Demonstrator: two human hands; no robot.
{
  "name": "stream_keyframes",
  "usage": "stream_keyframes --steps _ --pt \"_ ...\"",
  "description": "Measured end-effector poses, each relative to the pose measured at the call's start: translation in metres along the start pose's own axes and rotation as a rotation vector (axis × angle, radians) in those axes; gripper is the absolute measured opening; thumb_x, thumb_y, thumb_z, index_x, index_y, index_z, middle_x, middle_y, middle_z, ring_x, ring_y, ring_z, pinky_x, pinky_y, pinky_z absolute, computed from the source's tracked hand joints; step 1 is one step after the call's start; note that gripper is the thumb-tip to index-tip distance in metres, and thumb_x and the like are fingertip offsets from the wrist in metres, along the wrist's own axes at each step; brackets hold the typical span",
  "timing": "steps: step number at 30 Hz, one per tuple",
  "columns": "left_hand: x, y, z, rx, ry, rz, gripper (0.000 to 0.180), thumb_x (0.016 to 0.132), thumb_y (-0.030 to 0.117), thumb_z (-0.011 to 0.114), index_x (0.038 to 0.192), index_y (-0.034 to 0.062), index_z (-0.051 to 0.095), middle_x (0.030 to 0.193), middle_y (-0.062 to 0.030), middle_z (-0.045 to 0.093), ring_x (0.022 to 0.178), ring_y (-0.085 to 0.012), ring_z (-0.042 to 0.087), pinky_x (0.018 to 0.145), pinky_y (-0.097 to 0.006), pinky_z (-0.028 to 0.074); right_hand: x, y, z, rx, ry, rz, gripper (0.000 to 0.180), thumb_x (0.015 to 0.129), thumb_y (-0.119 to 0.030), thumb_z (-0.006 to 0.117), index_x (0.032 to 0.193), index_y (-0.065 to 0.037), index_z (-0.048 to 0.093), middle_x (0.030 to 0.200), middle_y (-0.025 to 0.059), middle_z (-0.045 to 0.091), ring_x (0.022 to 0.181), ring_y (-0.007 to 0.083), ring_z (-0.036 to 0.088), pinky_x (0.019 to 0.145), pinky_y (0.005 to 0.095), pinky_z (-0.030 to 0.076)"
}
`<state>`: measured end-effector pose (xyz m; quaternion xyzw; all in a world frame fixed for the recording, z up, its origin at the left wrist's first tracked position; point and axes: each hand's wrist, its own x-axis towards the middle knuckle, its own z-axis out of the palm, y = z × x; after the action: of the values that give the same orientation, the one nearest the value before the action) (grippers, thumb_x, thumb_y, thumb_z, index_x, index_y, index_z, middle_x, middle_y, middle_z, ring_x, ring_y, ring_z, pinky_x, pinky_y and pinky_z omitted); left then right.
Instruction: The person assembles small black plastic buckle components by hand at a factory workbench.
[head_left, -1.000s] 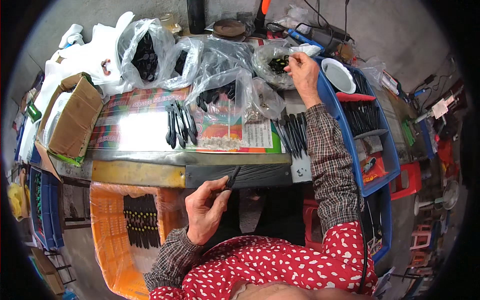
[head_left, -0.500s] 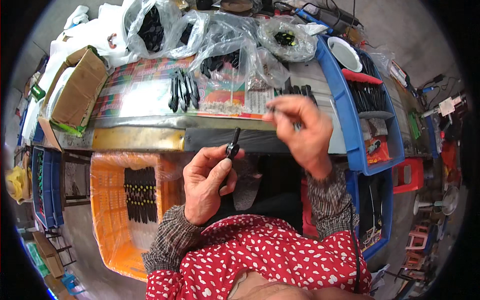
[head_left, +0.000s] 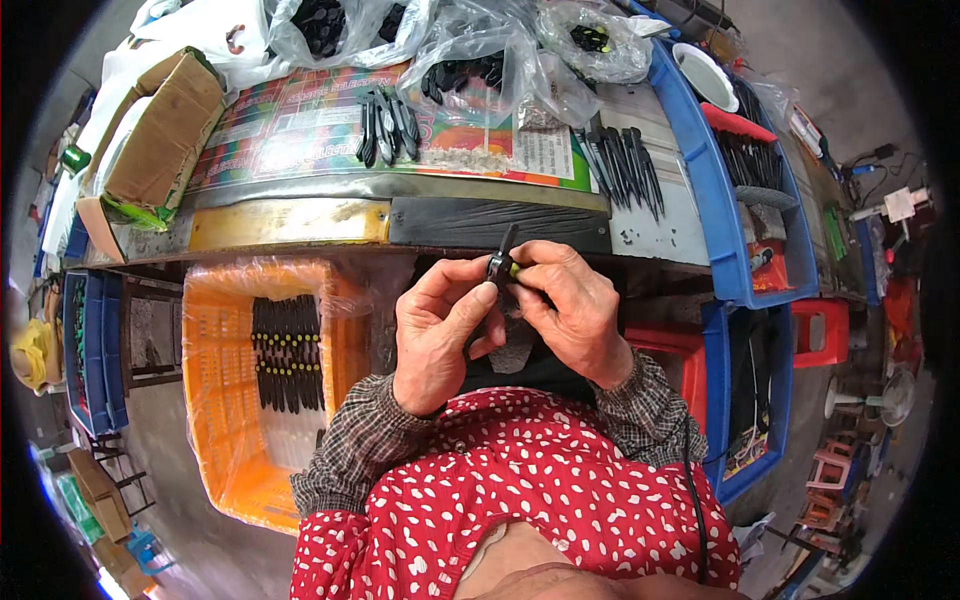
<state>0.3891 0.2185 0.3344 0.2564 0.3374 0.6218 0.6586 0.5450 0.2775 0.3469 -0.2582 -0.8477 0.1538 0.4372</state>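
Observation:
My left hand (head_left: pixel 440 325) pinches a slim black part with a round joint (head_left: pixel 500 266) between thumb and fingers. Its narrow black end points up, away from me. Close against it on the right, my right hand (head_left: pixel 575 305) has its fingertips together on a small yellow-green piece (head_left: pixel 515 270) beside the round joint. The fingers hide most of that piece. Both hands are held in front of the table edge, above my lap.
An orange crate (head_left: pixel 205 420) at left holds rows of black parts with yellow dots. Black pieces (head_left: pixel 388 128) and slim black handles (head_left: pixel 625 165) lie on the table (head_left: pixel 300 185). Plastic bags (head_left: pixel 480 60) stand behind, a blue tray (head_left: pixel 715 250) at right, a cardboard box (head_left: pixel 165 125) at left.
My right hand has come down from above the table to meet my left hand at the black part. The view has shifted, showing the slim handles at right more fully.

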Motion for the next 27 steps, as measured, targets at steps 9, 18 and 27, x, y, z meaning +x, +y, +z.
stream_keyframes --steps 9,18,27 --pt "-0.002 0.001 -0.01 -0.003 -0.006 0.005 0.019 0.091 0.006 0.056 0.11 0.0015 0.057 0.087 -0.0051 0.062 0.061 -0.0089 0.058 0.043 -0.017 0.038 0.0 -0.007 0.013 0.135 0.042 0.199 0.035 0.07 0.007 0.069 0.102 0.001 0.058 0.096 0.0135 0.059 0.08 0.0237 0.064 0.063 0.0307 0.053" --pt "0.005 -0.002 -0.013 -0.035 -0.025 -0.024 0.021 0.091 0.006 0.057 0.111 -0.0004 0.056 0.086 -0.005 0.062 0.061 -0.0087 0.058 0.042 -0.017 0.037 0.008 -0.005 0.009 0.065 -0.076 0.287 0.033 0.069 0.006 0.07 0.099 0.001 0.059 0.085 0.01 0.057 0.069 0.0203 0.06 0.055 0.0286 0.049" --pt "0.004 -0.005 -0.01 -0.067 -0.009 -0.096 0.02 0.092 0.006 0.056 0.111 -0.0004 0.056 0.084 -0.0035 0.062 0.058 -0.0074 0.056 0.042 -0.017 0.036 -0.006 0.0 0.004 0.26 -0.004 0.494 0.029 0.073 0.006 0.07 0.1 0.002 0.059 0.086 0.0038 0.058 0.071 0.0082 0.06 0.06 0.021 0.049"
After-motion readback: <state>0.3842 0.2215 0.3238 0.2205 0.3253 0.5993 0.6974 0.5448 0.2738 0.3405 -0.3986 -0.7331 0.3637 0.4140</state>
